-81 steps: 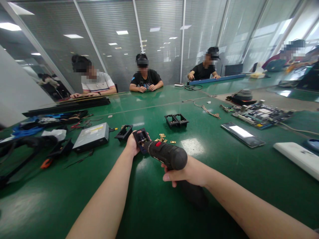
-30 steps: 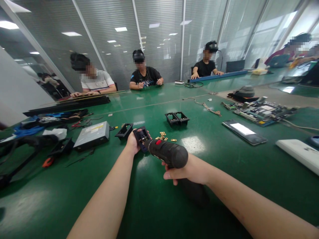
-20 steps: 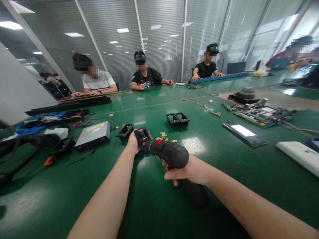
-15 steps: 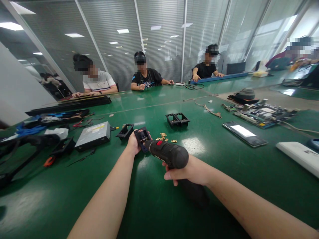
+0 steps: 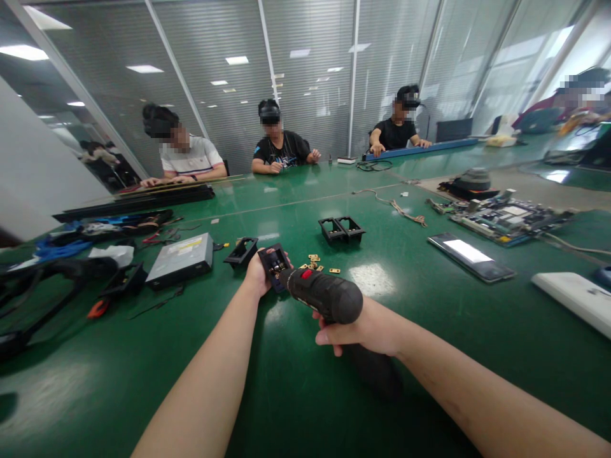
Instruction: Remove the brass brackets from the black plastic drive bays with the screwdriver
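My left hand (image 5: 258, 275) grips a small black plastic frame (image 5: 273, 259), tilted up off the green table, with metal parts inside it. In my right hand (image 5: 351, 331) is a black cordless drill (image 5: 324, 294) with a red switch. Its nose points into the held frame; the very tip of the bit is hidden. Behind the drill lie several small brass plates (image 5: 314, 262). A similar black frame (image 5: 241, 252) rests just left of my left hand. Two more joined black frames (image 5: 340, 229) sit farther back.
An optical drive (image 5: 181, 259) and tangled cables (image 5: 71, 245) lie on the left. To the right are a phone (image 5: 470, 256), a circuit board (image 5: 510, 216) and a white flat case (image 5: 573, 296). Several people sit across the table, one with hands on a blue bar (image 5: 420, 149).
My hands, the frame and the drill keep almost the same pose. The whole view shifts slightly. Across the table, the middle person's hand has lifted and moved inward.
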